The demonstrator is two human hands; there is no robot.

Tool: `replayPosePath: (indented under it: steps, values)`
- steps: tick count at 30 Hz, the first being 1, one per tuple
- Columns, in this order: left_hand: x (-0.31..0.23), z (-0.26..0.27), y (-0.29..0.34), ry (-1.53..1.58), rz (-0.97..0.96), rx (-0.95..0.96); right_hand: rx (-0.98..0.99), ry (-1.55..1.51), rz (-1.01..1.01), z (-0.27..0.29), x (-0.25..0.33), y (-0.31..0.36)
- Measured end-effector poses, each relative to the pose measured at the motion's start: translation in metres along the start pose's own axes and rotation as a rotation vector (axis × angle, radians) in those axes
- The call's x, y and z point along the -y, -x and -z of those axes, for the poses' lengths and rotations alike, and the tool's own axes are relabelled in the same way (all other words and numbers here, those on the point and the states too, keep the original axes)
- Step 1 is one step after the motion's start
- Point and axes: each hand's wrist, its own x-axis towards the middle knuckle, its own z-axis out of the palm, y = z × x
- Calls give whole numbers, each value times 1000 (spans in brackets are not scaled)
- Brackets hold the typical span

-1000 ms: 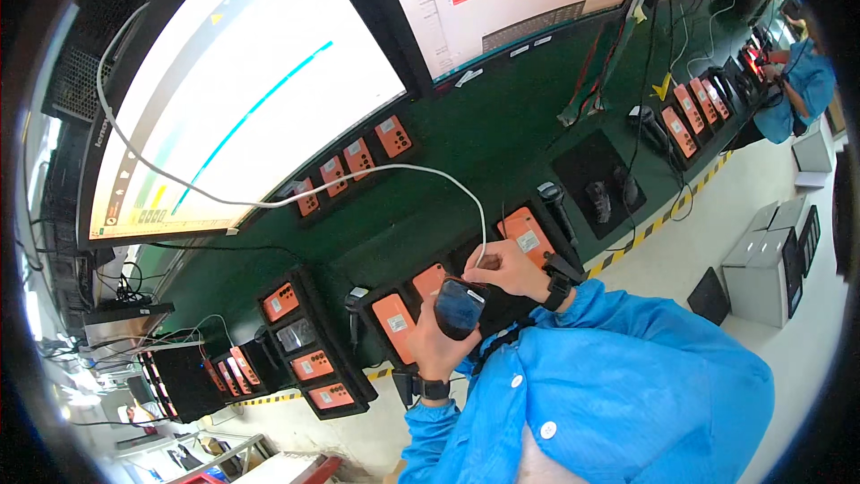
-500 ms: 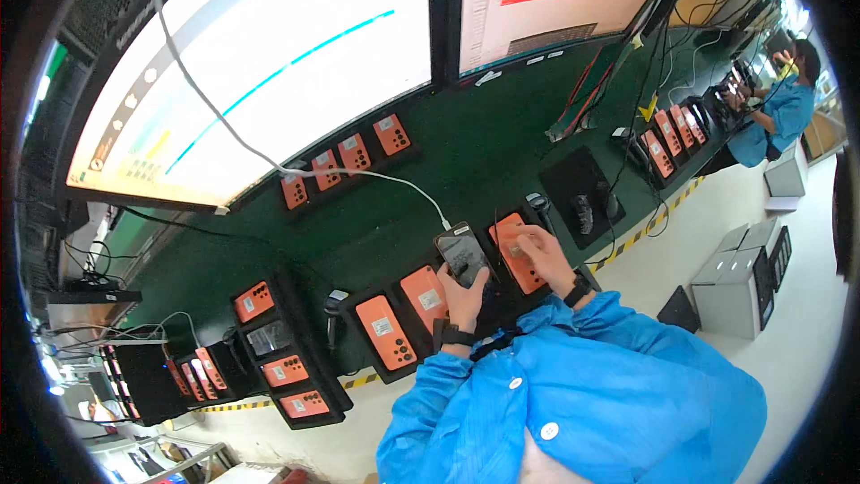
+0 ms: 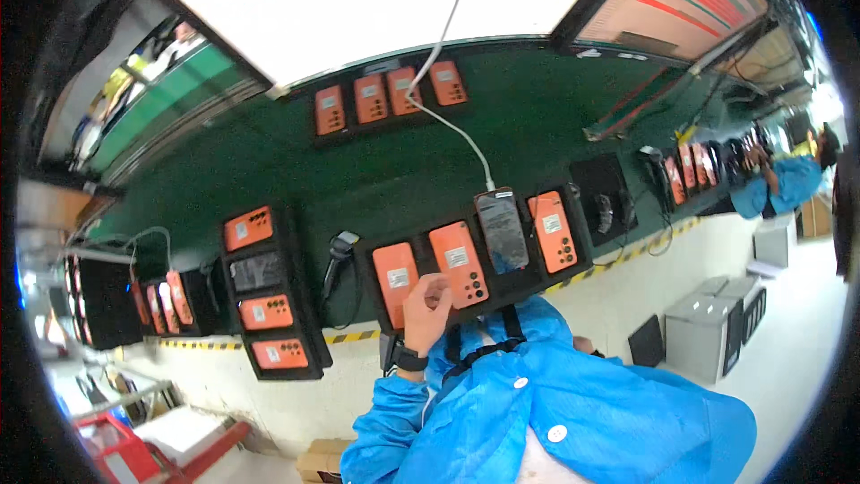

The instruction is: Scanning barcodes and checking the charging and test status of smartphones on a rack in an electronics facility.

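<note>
My left hand (image 3: pixel 426 309) is over the near black tray (image 3: pixel 524 285), between two orange phones. Its fingers are curled together, overlapping the lower left edge of the second orange phone (image 3: pixel 457 262); whatever they may hold is hidden. Left of it lies the first orange phone (image 3: pixel 394 273). A phone with its dark screen up (image 3: pixel 502 231) rests in the tray, a white cable (image 3: pixel 464 136) plugged into its top end. To its right is another orange phone (image 3: pixel 553 237), back up. Only a sliver of my right hand (image 3: pixel 582 344) shows beside my blue coat, its fingers hidden.
A second black tray of phones (image 3: pixel 313 354) stands at the left, with a handheld scanner (image 3: pixel 339 255) beside it. More orange phones (image 3: pixel 370 100) lie below the large monitor (image 3: pixel 376 0). A black mat (image 3: pixel 598 184) lies at the right, and a co-worker in blue (image 3: pixel 788 186) is farther off.
My left hand has let go of the cabled phone, which now lies in the tray, and has moved left. My right hand has drawn back from the right orange phone. The view has shifted.
</note>
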Motion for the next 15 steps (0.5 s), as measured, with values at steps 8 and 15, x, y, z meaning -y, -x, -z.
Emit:
replayPosePath:
  steps: [8,15]
  values:
    - [60,38,105,302,269,-554,-55,-894,-190,56,95,-84]
    - [93,26,229,481,565,-431,-40,-930,-128,84,137,-117]
